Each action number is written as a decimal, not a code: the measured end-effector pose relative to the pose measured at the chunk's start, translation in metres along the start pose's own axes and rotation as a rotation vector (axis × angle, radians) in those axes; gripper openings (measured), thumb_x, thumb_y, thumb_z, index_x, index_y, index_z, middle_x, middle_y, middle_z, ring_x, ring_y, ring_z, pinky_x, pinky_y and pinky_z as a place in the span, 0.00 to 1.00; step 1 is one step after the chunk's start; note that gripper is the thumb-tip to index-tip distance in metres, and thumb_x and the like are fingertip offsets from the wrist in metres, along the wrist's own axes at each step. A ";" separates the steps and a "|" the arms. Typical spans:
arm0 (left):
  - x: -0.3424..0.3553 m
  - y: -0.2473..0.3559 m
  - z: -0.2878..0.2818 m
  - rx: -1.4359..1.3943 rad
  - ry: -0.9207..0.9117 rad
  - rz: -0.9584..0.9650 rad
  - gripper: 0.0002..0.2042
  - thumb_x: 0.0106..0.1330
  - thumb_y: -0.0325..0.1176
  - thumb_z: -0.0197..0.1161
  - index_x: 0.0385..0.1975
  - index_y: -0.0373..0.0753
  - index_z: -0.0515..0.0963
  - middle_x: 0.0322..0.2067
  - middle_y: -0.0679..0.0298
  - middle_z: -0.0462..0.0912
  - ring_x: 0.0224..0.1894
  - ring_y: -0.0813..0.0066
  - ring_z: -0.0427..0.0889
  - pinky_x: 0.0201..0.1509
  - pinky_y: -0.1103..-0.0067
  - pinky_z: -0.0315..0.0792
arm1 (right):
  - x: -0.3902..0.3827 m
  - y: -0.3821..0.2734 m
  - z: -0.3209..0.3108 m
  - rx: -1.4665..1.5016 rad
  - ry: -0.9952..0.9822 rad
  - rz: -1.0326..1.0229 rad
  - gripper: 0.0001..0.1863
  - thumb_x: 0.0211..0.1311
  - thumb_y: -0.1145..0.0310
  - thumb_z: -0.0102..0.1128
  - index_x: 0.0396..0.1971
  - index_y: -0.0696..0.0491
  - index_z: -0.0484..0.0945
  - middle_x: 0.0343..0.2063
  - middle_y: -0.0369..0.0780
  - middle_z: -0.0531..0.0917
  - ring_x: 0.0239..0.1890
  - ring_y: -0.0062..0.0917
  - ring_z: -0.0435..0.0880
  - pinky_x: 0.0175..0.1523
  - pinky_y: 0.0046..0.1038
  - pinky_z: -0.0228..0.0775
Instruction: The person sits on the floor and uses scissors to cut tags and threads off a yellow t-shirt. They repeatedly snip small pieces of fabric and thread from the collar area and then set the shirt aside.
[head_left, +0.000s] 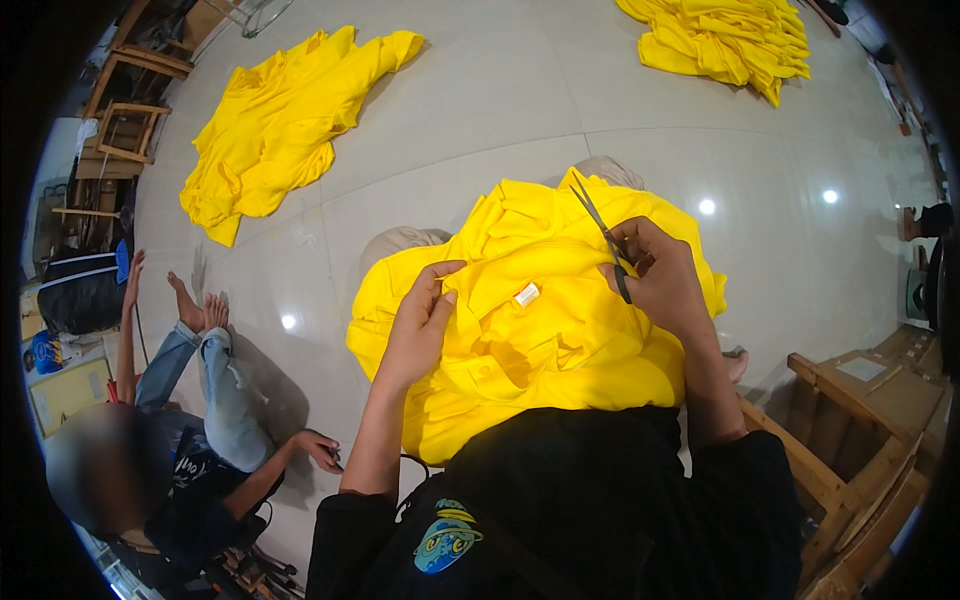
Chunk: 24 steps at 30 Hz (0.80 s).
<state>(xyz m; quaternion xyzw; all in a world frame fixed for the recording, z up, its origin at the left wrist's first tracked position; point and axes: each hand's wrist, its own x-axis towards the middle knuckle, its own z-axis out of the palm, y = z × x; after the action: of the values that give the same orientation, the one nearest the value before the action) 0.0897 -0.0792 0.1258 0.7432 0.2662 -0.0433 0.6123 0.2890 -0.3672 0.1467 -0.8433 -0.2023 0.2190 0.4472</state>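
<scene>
Nearest the camera, the person's black top fills the lower middle of the view, with a yellow garment (540, 330) spread over their lap and knees. The left hand (420, 325) rests on the garment's left part, fingers curled and pinching a fold of the cloth close to a small white label (527, 294). The right hand (660, 275) is closed around the handles of a pair of dark scissors (603, 240), whose blades point up and away over the garment's upper edge. To the right stands a wooden frame (860, 440). At the lower left another person sits on the pale tiled floor (480, 150), legs in blue jeans stretched out, one hand (320, 447) resting on the floor. Farther off, a loose yellow heap (280, 120) lies at upper left, and a folded yellow stack (725, 40) at upper right.
</scene>
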 end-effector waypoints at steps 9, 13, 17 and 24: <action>-0.001 -0.007 0.002 -0.088 0.191 0.082 0.10 0.89 0.27 0.55 0.61 0.36 0.81 0.42 0.71 0.80 0.43 0.84 0.73 0.53 0.85 0.69 | -0.001 0.012 0.004 0.142 0.083 -0.041 0.21 0.61 0.74 0.86 0.52 0.55 0.86 0.35 0.34 0.89 0.36 0.19 0.86 0.45 0.25 0.81; -0.027 0.006 -0.003 -0.019 0.434 0.440 0.06 0.83 0.25 0.58 0.51 0.37 0.81 0.48 0.63 0.88 0.50 0.75 0.85 0.62 0.76 0.77 | -0.019 0.009 -0.011 0.259 0.045 -0.109 0.23 0.58 0.75 0.87 0.52 0.52 0.86 0.42 0.33 0.91 0.43 0.21 0.89 0.49 0.29 0.82; -0.073 0.012 -0.035 0.176 -0.176 0.633 0.06 0.67 0.24 0.62 0.40 0.38 0.84 0.42 0.58 0.91 0.46 0.64 0.90 0.57 0.70 0.83 | -0.055 0.023 -0.061 0.207 -0.446 -0.238 0.27 0.53 0.74 0.90 0.53 0.49 0.87 0.49 0.35 0.92 0.50 0.28 0.92 0.59 0.31 0.84; -0.085 0.015 -0.036 0.352 -0.368 0.510 0.07 0.59 0.24 0.67 0.36 0.40 0.87 0.37 0.60 0.91 0.41 0.58 0.91 0.48 0.69 0.83 | -0.079 0.034 -0.076 0.237 -0.515 -0.239 0.26 0.50 0.77 0.92 0.49 0.48 0.90 0.49 0.37 0.93 0.54 0.33 0.94 0.66 0.32 0.84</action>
<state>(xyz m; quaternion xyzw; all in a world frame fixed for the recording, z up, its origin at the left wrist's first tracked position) 0.0147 -0.0763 0.1809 0.8595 -0.0540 -0.0673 0.5037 0.2710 -0.4773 0.1714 -0.6724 -0.3798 0.3935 0.4988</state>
